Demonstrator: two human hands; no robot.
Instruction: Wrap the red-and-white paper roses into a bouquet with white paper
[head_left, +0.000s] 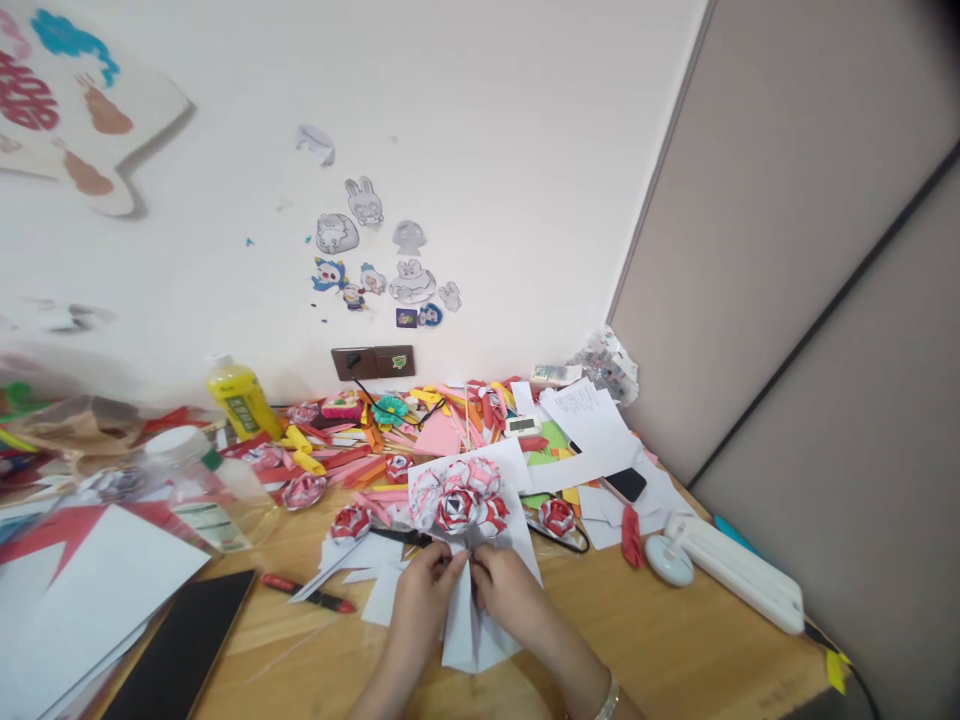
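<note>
White creased paper [466,640] | left hand [424,588], right hand [511,592]: grip pinching its gathered folds | layered paper roses [459,510] just beyond

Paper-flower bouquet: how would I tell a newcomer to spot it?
On the wooden table, find the left hand and right hand close together, gripping white paper. The paper-flower bouquet sits just beyond them. Unlike the single roses nearby, it clusters several pink, red and white blooms.

Had decent room front-right on the worktop [705,650], but paper flowers [457,508] clogged the middle and a power strip [739,575] hemmed the right.
</note>
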